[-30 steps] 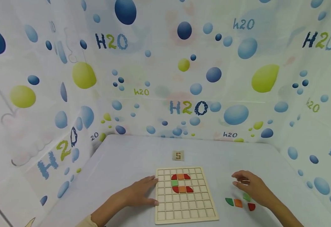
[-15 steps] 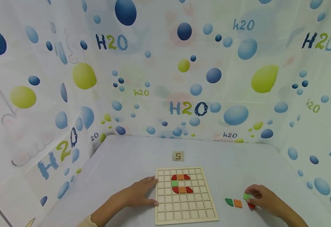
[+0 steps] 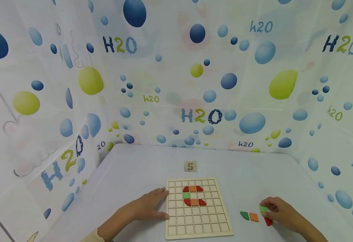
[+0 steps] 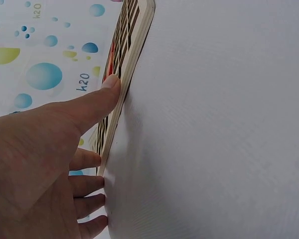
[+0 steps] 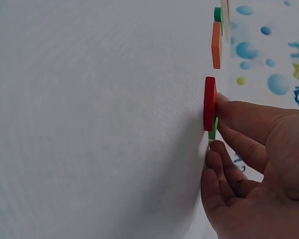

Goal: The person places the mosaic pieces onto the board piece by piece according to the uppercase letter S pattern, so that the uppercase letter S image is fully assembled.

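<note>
A wooden grid board lies on the table, bearing a C-like figure of red, orange and light green tiles. My left hand rests at its left edge, thumb and fingers spread along the side; the left wrist view shows the thumb at the rim. To the right of the board, my right hand pinches a light green square tile between thumb and fingers, low over the table. A red curved tile lies just in front of it; in the right wrist view this red tile partly hides the green one.
An orange square tile and a dark green curved tile lie between the board and my right hand. Behind the board sits a small card with an S-like figure on a grid. A bubble-printed curtain encloses the white table.
My right hand has come down toward the near side onto the light green tile and taken it between thumb and fingers. The left hand has stayed at the board's edge.
</note>
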Action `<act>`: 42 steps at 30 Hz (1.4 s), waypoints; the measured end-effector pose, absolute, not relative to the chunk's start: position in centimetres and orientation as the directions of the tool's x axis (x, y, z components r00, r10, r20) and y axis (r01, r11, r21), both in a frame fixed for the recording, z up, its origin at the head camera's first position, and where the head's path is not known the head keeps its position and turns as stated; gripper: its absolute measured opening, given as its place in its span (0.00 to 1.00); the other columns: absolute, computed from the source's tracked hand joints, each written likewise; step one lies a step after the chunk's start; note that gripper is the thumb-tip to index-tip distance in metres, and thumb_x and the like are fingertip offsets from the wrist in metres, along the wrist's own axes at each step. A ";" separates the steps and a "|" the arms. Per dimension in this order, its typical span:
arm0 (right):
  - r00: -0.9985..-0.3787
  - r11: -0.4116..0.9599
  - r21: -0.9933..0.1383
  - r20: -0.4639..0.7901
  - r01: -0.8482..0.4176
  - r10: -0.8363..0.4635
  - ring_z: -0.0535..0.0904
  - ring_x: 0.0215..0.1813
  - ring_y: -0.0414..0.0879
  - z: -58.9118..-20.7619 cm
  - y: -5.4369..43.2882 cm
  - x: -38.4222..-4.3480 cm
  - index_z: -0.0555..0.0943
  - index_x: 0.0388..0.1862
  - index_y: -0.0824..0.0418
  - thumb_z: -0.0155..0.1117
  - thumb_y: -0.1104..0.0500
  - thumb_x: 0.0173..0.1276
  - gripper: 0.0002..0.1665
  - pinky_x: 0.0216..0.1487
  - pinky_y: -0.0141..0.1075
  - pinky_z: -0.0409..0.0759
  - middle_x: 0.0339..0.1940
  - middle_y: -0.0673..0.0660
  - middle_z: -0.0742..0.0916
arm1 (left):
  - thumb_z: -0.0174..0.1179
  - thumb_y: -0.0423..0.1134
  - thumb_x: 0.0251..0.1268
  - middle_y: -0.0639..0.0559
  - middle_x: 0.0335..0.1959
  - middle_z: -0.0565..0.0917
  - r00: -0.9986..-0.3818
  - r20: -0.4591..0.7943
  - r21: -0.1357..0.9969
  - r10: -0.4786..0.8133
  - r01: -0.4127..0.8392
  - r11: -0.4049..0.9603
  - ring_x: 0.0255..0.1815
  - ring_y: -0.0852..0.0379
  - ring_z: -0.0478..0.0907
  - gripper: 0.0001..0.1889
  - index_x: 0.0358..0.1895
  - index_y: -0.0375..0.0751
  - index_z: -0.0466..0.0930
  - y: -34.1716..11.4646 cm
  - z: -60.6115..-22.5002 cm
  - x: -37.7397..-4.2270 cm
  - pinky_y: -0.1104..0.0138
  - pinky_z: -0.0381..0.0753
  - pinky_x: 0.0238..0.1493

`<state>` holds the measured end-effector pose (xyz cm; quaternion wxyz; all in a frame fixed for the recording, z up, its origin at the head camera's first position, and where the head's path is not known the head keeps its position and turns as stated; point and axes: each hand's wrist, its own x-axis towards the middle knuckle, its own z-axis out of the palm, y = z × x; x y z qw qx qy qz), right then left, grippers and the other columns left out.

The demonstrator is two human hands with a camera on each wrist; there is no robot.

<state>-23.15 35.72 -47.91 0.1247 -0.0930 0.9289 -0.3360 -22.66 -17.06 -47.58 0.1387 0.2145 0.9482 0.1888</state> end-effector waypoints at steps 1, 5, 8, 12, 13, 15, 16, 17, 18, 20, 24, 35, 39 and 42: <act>-0.955 0.762 -0.642 -0.171 -0.080 -0.244 0.79 0.55 0.50 -47.9 35.6 -23.2 0.83 0.55 0.65 0.74 0.56 0.71 0.19 0.53 0.38 0.84 0.52 0.55 0.85 | 0.68 0.72 0.60 0.42 0.84 0.63 -0.870 -0.182 0.418 0.459 0.354 0.836 0.84 0.39 0.60 0.53 0.82 0.45 0.63 -17.1 -47.6 -22.7 0.40 0.66 0.78; -0.966 0.784 -0.620 -0.186 -0.029 -0.183 0.79 0.53 0.48 -48.1 35.2 -23.2 0.83 0.54 0.64 0.74 0.59 0.70 0.18 0.59 0.49 0.85 0.51 0.54 0.83 | 0.68 0.71 0.61 0.42 0.84 0.63 -0.868 -0.179 0.429 0.462 0.354 0.831 0.84 0.39 0.60 0.53 0.82 0.45 0.63 -17.1 -47.6 -22.6 0.40 0.66 0.78; -0.969 0.794 -0.607 -0.182 -0.024 -0.169 0.79 0.52 0.47 -48.2 35.0 -23.1 0.83 0.54 0.64 0.74 0.59 0.70 0.17 0.60 0.51 0.85 0.50 0.55 0.83 | 0.68 0.71 0.61 0.41 0.83 0.63 -0.868 -0.175 0.431 0.466 0.358 0.828 0.84 0.39 0.60 0.53 0.82 0.45 0.63 -17.1 -47.6 -22.6 0.40 0.67 0.78; -0.971 0.796 -0.603 -0.154 -0.054 -0.183 0.78 0.50 0.46 -48.0 35.0 -23.0 0.83 0.54 0.64 0.74 0.58 0.70 0.17 0.56 0.44 0.86 0.50 0.54 0.83 | 0.68 0.72 0.61 0.42 0.83 0.63 -0.868 -0.172 0.426 0.465 0.361 0.830 0.84 0.39 0.60 0.53 0.83 0.45 0.63 -17.1 -47.6 -22.5 0.40 0.67 0.78; -0.972 0.794 -0.606 -0.150 -0.054 -0.180 0.78 0.50 0.46 -48.0 35.0 -23.0 0.83 0.54 0.64 0.75 0.58 0.70 0.17 0.55 0.42 0.86 0.50 0.54 0.83 | 0.68 0.72 0.61 0.42 0.83 0.63 -0.869 -0.172 0.426 0.465 0.360 0.830 0.84 0.39 0.60 0.53 0.83 0.45 0.63 -17.1 -47.6 -22.5 0.40 0.67 0.78; -0.974 0.787 -0.614 -0.141 -0.052 -0.174 0.79 0.50 0.46 -48.0 35.1 -23.0 0.83 0.53 0.64 0.75 0.58 0.69 0.18 0.52 0.38 0.86 0.50 0.54 0.83 | 0.68 0.72 0.61 0.42 0.83 0.63 -0.869 -0.171 0.422 0.465 0.362 0.831 0.84 0.39 0.60 0.53 0.82 0.45 0.63 -17.1 -47.7 -22.5 0.40 0.67 0.78; -0.975 0.785 -0.617 -0.134 -0.059 -0.179 0.80 0.50 0.46 -48.0 35.1 -23.0 0.83 0.54 0.64 0.75 0.59 0.69 0.18 0.52 0.37 0.86 0.50 0.54 0.83 | 0.68 0.72 0.61 0.41 0.83 0.63 -0.869 -0.169 0.422 0.466 0.363 0.831 0.84 0.39 0.60 0.53 0.82 0.45 0.63 -17.1 -47.7 -22.5 0.40 0.66 0.78; -0.976 0.782 -0.621 -0.131 -0.057 -0.175 0.80 0.50 0.46 -48.0 35.1 -23.0 0.84 0.53 0.64 0.76 0.58 0.69 0.18 0.51 0.37 0.86 0.50 0.54 0.83 | 0.68 0.72 0.61 0.42 0.83 0.63 -0.869 -0.168 0.420 0.466 0.365 0.831 0.84 0.39 0.60 0.53 0.82 0.45 0.63 -17.1 -47.7 -22.5 0.40 0.66 0.78; -0.977 0.779 -0.624 -0.127 -0.056 -0.172 0.81 0.50 0.46 -48.0 35.1 -23.0 0.84 0.53 0.64 0.76 0.58 0.68 0.18 0.51 0.36 0.86 0.50 0.54 0.84 | 0.68 0.72 0.61 0.41 0.83 0.63 -0.868 -0.167 0.419 0.467 0.367 0.831 0.84 0.39 0.60 0.53 0.82 0.45 0.63 -17.1 -47.7 -22.5 0.40 0.66 0.78; -0.978 0.774 -0.630 -0.116 -0.063 -0.174 0.82 0.51 0.46 -48.0 35.0 -22.9 0.85 0.53 0.64 0.77 0.57 0.68 0.19 0.50 0.36 0.87 0.50 0.54 0.84 | 0.67 0.72 0.62 0.42 0.84 0.63 -0.868 -0.166 0.415 0.469 0.370 0.831 0.84 0.39 0.60 0.53 0.83 0.45 0.62 -17.2 -47.7 -22.4 0.40 0.66 0.78; -0.975 0.766 -0.634 -0.085 -0.108 -0.207 0.84 0.51 0.47 -47.9 35.0 -23.0 0.85 0.53 0.64 0.76 0.56 0.68 0.19 0.52 0.38 0.88 0.50 0.54 0.86 | 0.67 0.72 0.62 0.42 0.84 0.63 -0.868 -0.173 0.416 0.465 0.364 0.834 0.84 0.39 0.60 0.53 0.83 0.45 0.62 -17.2 -47.6 -22.4 0.40 0.66 0.78; -0.956 0.731 -0.651 -0.030 -0.204 -0.293 0.85 0.54 0.50 -47.1 31.6 -23.6 0.85 0.56 0.63 0.75 0.58 0.70 0.19 0.55 0.42 0.88 0.51 0.54 0.86 | 0.67 0.72 0.61 0.42 0.84 0.63 -0.868 -0.185 0.418 0.460 0.354 0.836 0.84 0.40 0.60 0.53 0.83 0.45 0.62 -17.2 -47.3 -22.4 0.40 0.66 0.78; -0.929 0.698 -0.658 0.004 -0.281 -0.370 0.85 0.53 0.48 -46.6 29.2 -23.7 0.85 0.56 0.62 0.74 0.60 0.70 0.17 0.54 0.39 0.88 0.51 0.53 0.85 | 0.68 0.72 0.61 0.43 0.84 0.63 -0.868 -0.182 0.418 0.462 0.357 0.836 0.84 0.40 0.60 0.53 0.83 0.45 0.62 -17.1 -47.4 -22.5 0.40 0.66 0.78; -0.904 0.678 -0.651 0.029 -0.342 -0.428 0.84 0.51 0.45 -46.4 27.1 -23.8 0.85 0.55 0.61 0.74 0.61 0.70 0.16 0.53 0.36 0.87 0.50 0.51 0.85 | 0.68 0.72 0.61 0.43 0.84 0.63 -0.868 -0.179 0.413 0.463 0.361 0.836 0.84 0.40 0.60 0.53 0.83 0.46 0.62 -17.1 -47.5 -22.5 0.40 0.66 0.78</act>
